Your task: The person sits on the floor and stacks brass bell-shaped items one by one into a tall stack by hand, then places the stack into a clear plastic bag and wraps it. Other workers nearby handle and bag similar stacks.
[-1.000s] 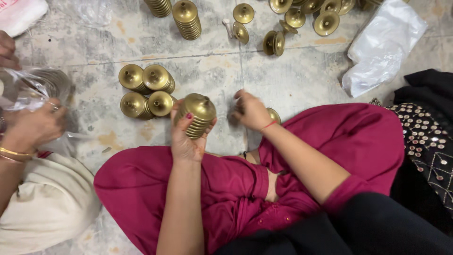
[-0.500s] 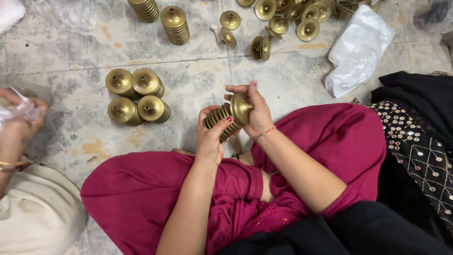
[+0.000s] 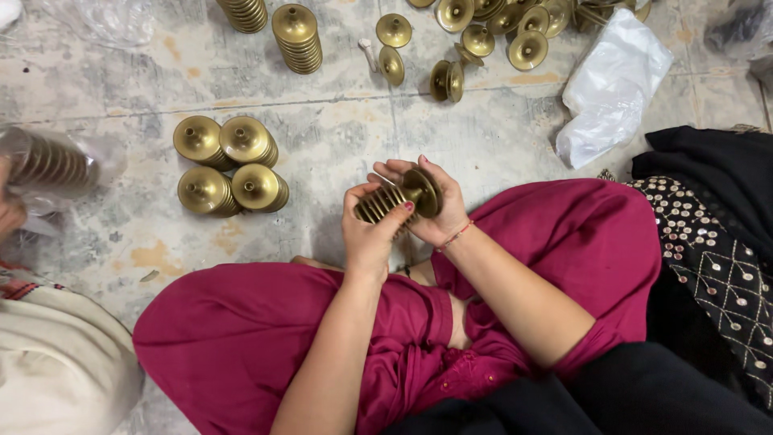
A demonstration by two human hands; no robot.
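item: stack of brass discs (image 3: 394, 199), nested, held sideways above the lap, over the floor (image 3: 338, 153).
left hand (image 3: 369, 229): closed around the ribbed length of the stack, thumb on top.
right hand (image 3: 439, 211): cupped against the end disc, fingers wrapped over its rim.
nearby: four short brass stacks (image 3: 228, 165) upright on the floor to the left; two taller stacks (image 3: 296, 36) further off; loose discs (image 3: 483, 32) scattered at the top; white plastic bag (image 3: 612, 80) to the right; another person's hand with a bagged stack (image 3: 52, 161) at the left edge.
risks, as judged: discs look only nested, not fixed, so a tilt or loosened grip may let them slide apart and roll among the loose discs; a fall onto the stone floor may dent rims; thin edges may pinch fingers.
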